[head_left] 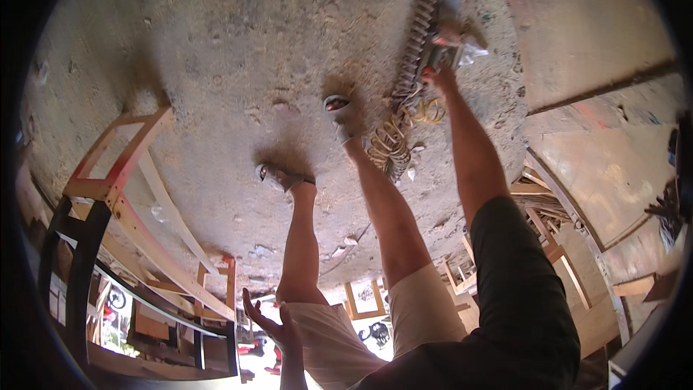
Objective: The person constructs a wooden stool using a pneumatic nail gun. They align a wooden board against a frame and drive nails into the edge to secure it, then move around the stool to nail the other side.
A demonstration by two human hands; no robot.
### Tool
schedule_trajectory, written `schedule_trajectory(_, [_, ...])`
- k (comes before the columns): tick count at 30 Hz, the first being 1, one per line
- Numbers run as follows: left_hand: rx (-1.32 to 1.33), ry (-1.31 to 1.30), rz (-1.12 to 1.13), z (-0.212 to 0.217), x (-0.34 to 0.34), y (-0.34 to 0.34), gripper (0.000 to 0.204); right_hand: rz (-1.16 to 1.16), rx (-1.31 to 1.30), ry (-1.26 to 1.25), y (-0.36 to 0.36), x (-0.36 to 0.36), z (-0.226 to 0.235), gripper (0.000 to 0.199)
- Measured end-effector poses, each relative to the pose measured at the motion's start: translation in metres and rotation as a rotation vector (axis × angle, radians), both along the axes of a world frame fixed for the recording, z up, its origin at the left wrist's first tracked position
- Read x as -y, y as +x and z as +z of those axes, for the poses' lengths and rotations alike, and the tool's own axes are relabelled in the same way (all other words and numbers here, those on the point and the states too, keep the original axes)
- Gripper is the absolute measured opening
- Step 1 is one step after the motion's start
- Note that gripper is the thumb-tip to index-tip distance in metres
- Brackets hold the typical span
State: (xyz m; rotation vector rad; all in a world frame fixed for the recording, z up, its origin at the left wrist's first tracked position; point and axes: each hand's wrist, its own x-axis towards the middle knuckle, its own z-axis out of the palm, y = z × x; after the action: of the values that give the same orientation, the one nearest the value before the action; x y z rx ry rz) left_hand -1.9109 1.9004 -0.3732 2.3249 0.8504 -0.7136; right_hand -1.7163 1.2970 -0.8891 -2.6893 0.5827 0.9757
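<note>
My right hand (442,79) reaches down to the floor on the far right, at the end of a stretched arm in a dark sleeve. It meets a small dark object (446,56) with an orange-red patch beside the fingers. Blur hides its kind and how the fingers lie on it. Close by run a coiled hose (422,25) and a looser bundle of yellowish coils (393,141). A crumpled white scrap (473,52) lies just right of the object. My left hand (278,323) is raised near my left thigh, fingers apart, holding nothing.
On the left stands a wooden frame (130,209), partly black and partly bare wood. My sandalled feet (343,112) are on the rough, dusty floor (238,43). Large wooden panels (599,159) line the right side, with wood strips (541,206) piled beside them.
</note>
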Motion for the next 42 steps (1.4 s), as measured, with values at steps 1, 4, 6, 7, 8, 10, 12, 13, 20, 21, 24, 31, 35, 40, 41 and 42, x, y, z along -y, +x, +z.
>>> schedule_trajectory(1, [0.032,-0.037,0.008,0.002,0.0,-0.001,0.079,0.047,-0.053,0.0,-0.006,0.007,0.015,0.059])
schedule_trajectory(4, [0.06,0.007,-0.011,0.029,-0.013,0.003,0.076,-0.173,-0.127,0.099,-0.058,-0.084,0.052,0.055])
schedule_trajectory(6, [0.07,-0.065,0.031,0.032,-0.01,0.01,0.073,-0.169,-0.048,0.005,-0.091,-0.076,0.089,0.047])
schedule_trajectory(7, [0.077,-0.025,0.025,0.044,-0.015,0.012,0.072,-0.237,-0.136,0.104,-0.095,-0.113,0.108,0.048])
schedule_trajectory(8, [0.085,-0.023,0.028,0.051,-0.017,0.012,0.072,-0.318,-0.213,0.116,-0.105,-0.123,0.126,0.051])
schedule_trajectory(10, [0.113,-0.033,0.034,0.056,-0.02,0.011,0.071,-0.326,-0.182,0.113,-0.136,-0.135,0.159,0.052])
schedule_trajectory(12, [0.136,-0.067,0.044,0.062,-0.025,0.004,0.071,-0.345,-0.189,0.145,-0.173,-0.133,0.189,0.048])
schedule_trajectory(13, [0.148,-0.126,0.057,0.06,-0.018,0.0,0.072,-0.268,-0.202,0.155,-0.208,-0.084,0.206,0.041])
schedule_trajectory(20, [0.329,-0.179,0.043,0.121,-0.046,0.034,0.076,-0.288,-0.196,0.193,-0.262,-0.119,0.35,0.058])
schedule_trajectory(21, [0.388,-0.184,-0.012,0.124,-0.053,0.035,0.074,-0.319,-0.093,0.196,-0.276,-0.115,0.368,0.057])
schedule_trajectory(24, [0.341,-0.199,-0.071,0.149,-0.092,0.045,0.081,-0.409,-0.207,0.25,-0.262,-0.162,0.436,0.05])
schedule_trajectory(31, [0.318,-0.391,-0.124,0.208,-0.122,0.079,0.086,-0.576,-0.033,0.397,-0.308,-0.162,0.515,0.032])
schedule_trajectory(35, [0.533,-0.279,-0.36,0.246,-0.151,0.112,0.082,0.044,0.095,0.288,-0.278,-0.199,0.528,0.031])
schedule_trajectory(40, [0.747,-0.182,-0.738,0.366,-0.099,0.216,0.076,-0.342,0.058,0.457,-0.22,-0.232,0.512,0.025])
schedule_trajectory(41, [0.852,-0.35,-0.777,0.38,-0.055,0.243,0.074,0.257,0.337,0.207,-0.243,-0.142,0.507,0.016])
schedule_trajectory(42, [0.927,-0.332,-0.824,0.413,-0.039,0.264,0.072,0.119,0.332,0.321,-0.217,-0.161,0.507,0.019])
